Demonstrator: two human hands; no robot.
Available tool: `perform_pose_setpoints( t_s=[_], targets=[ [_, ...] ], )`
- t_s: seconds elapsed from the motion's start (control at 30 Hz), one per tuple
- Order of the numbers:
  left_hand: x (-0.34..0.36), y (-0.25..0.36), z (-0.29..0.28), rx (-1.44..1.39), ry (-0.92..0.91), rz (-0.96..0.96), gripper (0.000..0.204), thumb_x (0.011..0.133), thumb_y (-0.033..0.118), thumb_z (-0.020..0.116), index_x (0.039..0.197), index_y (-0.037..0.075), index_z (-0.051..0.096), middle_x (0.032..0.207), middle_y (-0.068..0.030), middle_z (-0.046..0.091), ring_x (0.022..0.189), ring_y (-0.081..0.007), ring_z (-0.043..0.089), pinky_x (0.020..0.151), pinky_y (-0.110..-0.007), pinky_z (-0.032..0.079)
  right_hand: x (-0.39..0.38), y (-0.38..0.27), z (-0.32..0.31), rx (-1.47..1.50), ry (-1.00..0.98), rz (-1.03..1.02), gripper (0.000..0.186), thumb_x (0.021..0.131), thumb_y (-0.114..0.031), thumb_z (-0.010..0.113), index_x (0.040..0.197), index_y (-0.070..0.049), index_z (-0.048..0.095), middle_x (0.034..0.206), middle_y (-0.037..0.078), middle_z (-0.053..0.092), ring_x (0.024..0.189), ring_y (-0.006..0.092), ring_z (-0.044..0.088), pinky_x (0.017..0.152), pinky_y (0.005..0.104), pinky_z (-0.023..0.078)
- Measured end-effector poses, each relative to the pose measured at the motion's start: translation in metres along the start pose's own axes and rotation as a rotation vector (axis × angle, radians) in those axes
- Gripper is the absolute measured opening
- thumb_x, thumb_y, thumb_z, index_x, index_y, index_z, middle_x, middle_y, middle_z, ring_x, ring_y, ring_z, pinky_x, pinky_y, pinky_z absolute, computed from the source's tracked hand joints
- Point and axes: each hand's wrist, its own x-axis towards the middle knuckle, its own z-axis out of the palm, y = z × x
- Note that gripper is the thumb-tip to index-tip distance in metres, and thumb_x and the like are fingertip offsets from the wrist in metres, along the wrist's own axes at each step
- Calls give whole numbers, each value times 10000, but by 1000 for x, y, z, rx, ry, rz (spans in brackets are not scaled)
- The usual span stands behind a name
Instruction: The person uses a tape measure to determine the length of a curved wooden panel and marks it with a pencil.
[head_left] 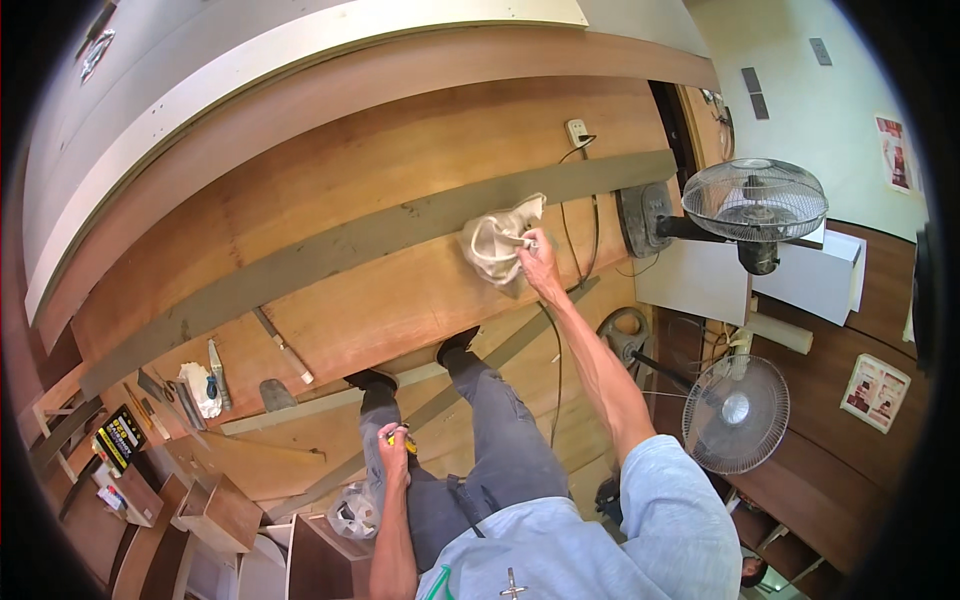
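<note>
Left of the upper fan (pixel 752 190), your right hand (pixel 540 264) grips a pale, crumpled bag (pixel 492 250) by a gathered edge, seemingly to steady it; farther left of that fan, your left hand (pixel 392 458) closes around a small yellow item (pixel 409 441), perhaps for easy carrying.

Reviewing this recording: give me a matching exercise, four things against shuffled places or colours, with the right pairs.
Things:
1. cream bundle
2. yellow object
3. power outlet
4. see-through plastic bag

Places or colours:
A. white, on a wooden board
B. in the left hand
C. just left of the left forearm
D. at the right hand

Pairs: 1-D, 2-B, 3-A, 4-C
</note>
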Motion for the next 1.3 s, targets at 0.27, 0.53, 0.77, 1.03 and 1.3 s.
perform_pose_setpoints(
  t_s=[0.27,0.53,0.77,1.03,1.3],
  targets=[
    [-8,45,11,60,45,47,336,850,235,636,1122,49,570,904,-58,592,810,-145,558,734,-283,459,86,-97,-5,197,234,-287,227,835,-29,652,980,-85,488,831,-28,449,707,62,436,601,218,408],
    [-7,28,11,-4,8,38,304,880,212,620,1120,42,547,890,-48,596,793,-122,556,715,-260,452,180,-102,33,246,279,-464,475,799,-209,701,1190,-24,505,1128,106,544,1045,220,536,916,364,462],
    [-3,10,-7,55,-50,13,304,855,181,613,1121,45,554,911,-56,580,849,-130,543,749,-266,435,54,-11,62,-97,88,-138,459,826,-189,635,1231,-5,521,1184,192,602,1070,293,615,888,380,494],
    [11,24,-32,171,-259,46,294,858,181,614,1122,61,563,939,-39,560,846,-132,530,775,-270,440,-94,96,-211,-91,800,-102,162,907,-137,559,1043,-48,558,921,60,591,832,136,593,738,285,506],
    [27,62,18,300,-331,68,211,894,213,602,1038,60,581,829,-38,606,784,-125,555,696,-266,451,-88,-57,-532,93,980,-140,378,963,-244,540,1233,8,458,1100,135,560,911,209,632,778,313,540]
  ],
)
